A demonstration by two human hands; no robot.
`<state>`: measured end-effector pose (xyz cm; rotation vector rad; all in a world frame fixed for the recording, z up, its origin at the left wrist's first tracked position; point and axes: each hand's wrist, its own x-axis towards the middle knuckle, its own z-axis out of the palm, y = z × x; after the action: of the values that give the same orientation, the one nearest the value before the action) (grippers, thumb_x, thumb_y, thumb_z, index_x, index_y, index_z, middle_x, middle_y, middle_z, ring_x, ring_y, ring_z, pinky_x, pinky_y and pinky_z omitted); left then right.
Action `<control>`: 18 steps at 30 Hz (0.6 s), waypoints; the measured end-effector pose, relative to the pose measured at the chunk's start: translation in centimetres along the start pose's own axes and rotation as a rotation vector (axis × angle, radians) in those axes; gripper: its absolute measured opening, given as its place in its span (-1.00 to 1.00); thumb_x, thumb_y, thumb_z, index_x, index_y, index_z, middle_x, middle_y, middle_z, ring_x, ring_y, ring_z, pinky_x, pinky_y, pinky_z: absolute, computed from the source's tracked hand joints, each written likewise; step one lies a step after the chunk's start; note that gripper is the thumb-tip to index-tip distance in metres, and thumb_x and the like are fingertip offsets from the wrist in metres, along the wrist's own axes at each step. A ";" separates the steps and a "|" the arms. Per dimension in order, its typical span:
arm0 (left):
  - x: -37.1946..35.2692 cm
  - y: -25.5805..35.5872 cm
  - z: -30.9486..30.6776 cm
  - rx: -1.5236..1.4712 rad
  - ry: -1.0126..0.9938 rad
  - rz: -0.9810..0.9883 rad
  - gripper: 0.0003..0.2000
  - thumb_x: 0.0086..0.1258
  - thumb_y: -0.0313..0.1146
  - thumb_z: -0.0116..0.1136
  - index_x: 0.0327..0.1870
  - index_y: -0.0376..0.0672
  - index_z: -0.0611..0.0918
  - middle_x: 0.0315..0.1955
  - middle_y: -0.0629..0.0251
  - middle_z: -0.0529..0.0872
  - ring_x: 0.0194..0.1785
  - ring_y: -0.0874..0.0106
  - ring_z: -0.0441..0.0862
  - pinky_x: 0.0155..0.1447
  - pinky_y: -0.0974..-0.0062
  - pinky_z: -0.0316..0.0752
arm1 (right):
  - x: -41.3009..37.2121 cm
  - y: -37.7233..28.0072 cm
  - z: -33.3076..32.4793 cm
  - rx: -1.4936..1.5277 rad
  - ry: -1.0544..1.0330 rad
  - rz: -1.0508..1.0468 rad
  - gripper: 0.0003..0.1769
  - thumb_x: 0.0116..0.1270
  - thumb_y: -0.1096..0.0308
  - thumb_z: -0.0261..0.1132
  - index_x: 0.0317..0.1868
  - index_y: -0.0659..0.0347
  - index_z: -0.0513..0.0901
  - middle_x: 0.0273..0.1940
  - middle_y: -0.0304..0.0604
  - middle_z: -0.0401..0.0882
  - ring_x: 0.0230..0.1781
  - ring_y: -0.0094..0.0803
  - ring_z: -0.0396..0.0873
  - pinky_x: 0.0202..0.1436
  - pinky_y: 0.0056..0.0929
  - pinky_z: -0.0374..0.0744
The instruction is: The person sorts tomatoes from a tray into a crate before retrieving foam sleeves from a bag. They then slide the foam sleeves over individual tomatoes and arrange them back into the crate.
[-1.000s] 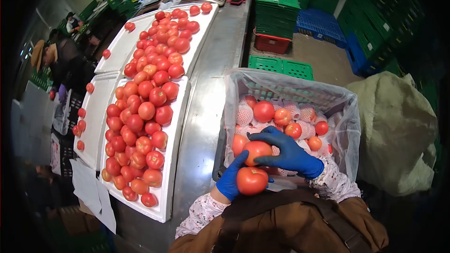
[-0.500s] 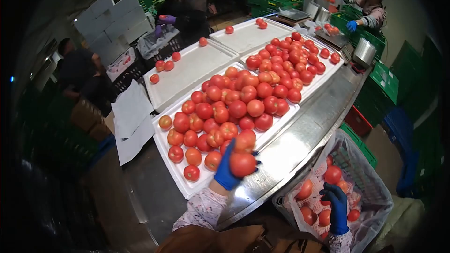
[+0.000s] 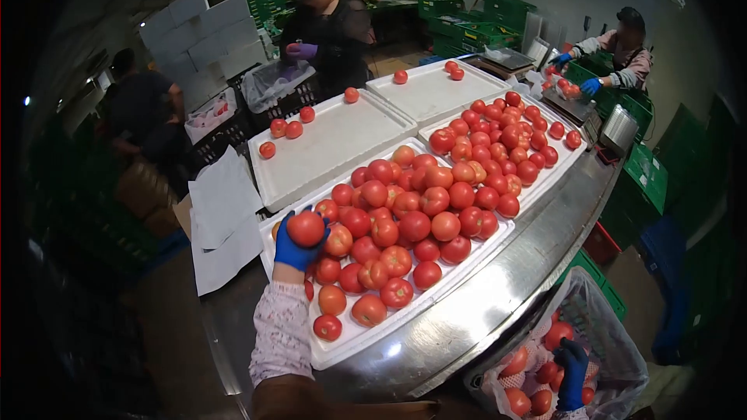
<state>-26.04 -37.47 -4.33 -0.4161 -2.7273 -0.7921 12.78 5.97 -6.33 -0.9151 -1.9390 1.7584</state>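
Note:
My left hand (image 3: 299, 245), in a blue glove, holds a red tomato (image 3: 306, 228) over the left edge of the near white tray (image 3: 334, 351). Many red tomatoes (image 3: 414, 225) are heaped in that tray, right beside the hand. My right hand (image 3: 572, 369), gloved in dark blue, reaches into a crate lined with clear plastic (image 3: 615, 327) at the lower right. Tomatoes (image 3: 558, 334) and pink foam nets lie around its fingers, which look curled. What they hold, if anything, is hidden.
Two white trays (image 3: 331, 140) with a few tomatoes stand farther back. White sheets (image 3: 224, 222) lie at the table's left. Across the metal table (image 3: 467, 327) one person (image 3: 331, 31) stands, another (image 3: 622, 54) handles tomatoes at right. Green crates (image 3: 638, 179) line the right side.
My left hand has moved left over the tray and holds one tomato where two showed before. My right hand is a little lower in the crate. The camera view has shifted.

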 end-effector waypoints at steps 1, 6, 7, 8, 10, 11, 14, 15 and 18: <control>2.3 -2.5 1.0 -0.217 0.025 -0.079 -0.60 0.02 -0.22 0.32 -0.15 -0.16 0.49 -0.22 0.15 0.60 -0.15 0.31 0.57 -0.11 0.46 0.49 | 0.2 1.1 -0.5 0.024 0.050 -0.001 -0.69 0.20 0.37 0.07 -0.08 0.35 0.48 -0.28 -0.16 0.52 -0.30 -0.47 0.50 -0.23 -0.58 0.45; 12.2 -15.5 7.7 -1.706 0.296 -0.674 -0.27 -0.13 -0.37 0.44 0.10 -0.08 0.25 -0.03 0.17 0.50 -0.07 0.28 0.52 -0.03 0.30 0.50 | 1.0 7.9 -5.2 -0.057 0.157 -0.023 -0.79 0.20 0.41 0.12 -0.18 0.31 0.53 -0.33 -0.22 0.52 -0.32 -0.50 0.50 -0.30 -0.63 0.46; 13.3 -17.9 10.5 -0.964 0.404 -0.558 -0.28 -0.10 -0.39 0.42 0.11 -0.07 0.23 0.04 0.15 0.44 -0.03 0.29 0.49 0.01 0.29 0.48 | 1.0 9.2 -6.1 -0.096 0.178 0.087 -0.82 0.19 0.43 0.13 -0.21 0.31 0.54 -0.35 -0.23 0.53 -0.33 -0.51 0.50 -0.32 -0.64 0.46; 13.3 -17.9 10.0 -0.717 0.241 -0.469 -0.31 0.04 -0.09 0.31 0.18 -0.04 0.22 0.05 0.26 0.49 0.13 0.38 0.42 0.25 0.37 0.24 | 0.4 10.8 -7.3 -0.132 0.209 0.207 -0.84 0.17 0.46 0.13 -0.24 0.31 0.56 -0.37 -0.24 0.53 -0.34 -0.52 0.50 -0.34 -0.65 0.46; 16.1 -22.2 10.6 -0.463 -0.067 -0.465 -0.45 0.14 -0.10 0.21 0.14 -0.02 0.32 0.11 0.25 0.45 0.20 0.48 0.34 0.28 0.39 0.17 | -1.1 11.3 -7.0 -0.308 0.192 0.021 -0.84 0.15 0.50 0.12 -0.27 0.32 0.57 -0.36 -0.19 0.56 -0.33 -0.45 0.50 -0.22 -0.54 0.46; 16.5 -24.1 11.4 -0.753 0.064 -0.531 -0.51 0.20 -0.11 0.13 0.14 0.00 0.35 0.07 0.31 0.49 0.19 0.48 0.35 0.27 0.36 0.17 | -1.8 12.2 -6.7 -0.291 0.273 0.002 -0.84 0.15 0.50 0.11 -0.27 0.33 0.58 -0.34 -0.17 0.57 -0.30 -0.40 0.51 -0.15 -0.49 0.46; 18.0 -21.7 10.6 -1.236 -0.238 -0.532 -0.64 0.35 -0.13 -0.12 0.18 0.26 0.37 0.16 0.52 0.41 0.22 0.62 0.29 0.25 0.28 0.15 | -2.3 12.7 -7.0 -0.488 0.307 0.003 -0.74 0.13 0.43 0.13 -0.17 0.30 0.60 -0.26 -0.02 0.59 -0.19 -0.27 0.55 -0.08 -0.41 0.47; 18.6 -20.9 10.1 -1.520 -0.255 -0.638 -0.62 0.37 -0.20 -0.18 0.23 0.22 0.33 0.20 0.57 0.37 0.24 0.63 0.27 0.24 0.36 0.16 | -2.3 12.5 -7.5 -0.514 0.311 0.061 -0.72 0.12 0.38 0.15 -0.17 0.30 0.60 -0.26 0.01 0.58 -0.19 -0.24 0.55 -0.08 -0.39 0.47; 13.7 2.6 2.6 -1.845 -0.020 -0.817 -0.56 0.42 -0.29 -0.32 0.31 -0.15 0.18 0.24 0.28 0.29 0.29 0.40 0.20 0.30 0.39 0.14 | -2.7 9.9 -8.4 -0.593 0.334 0.066 -0.68 0.08 0.26 0.26 -0.19 0.29 0.60 -0.28 0.03 0.57 -0.22 -0.19 0.55 -0.11 -0.36 0.47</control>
<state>-38.26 -31.19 -0.66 0.4810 -1.1763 -3.1789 22.40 10.50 -14.27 -1.3723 -2.2384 0.9664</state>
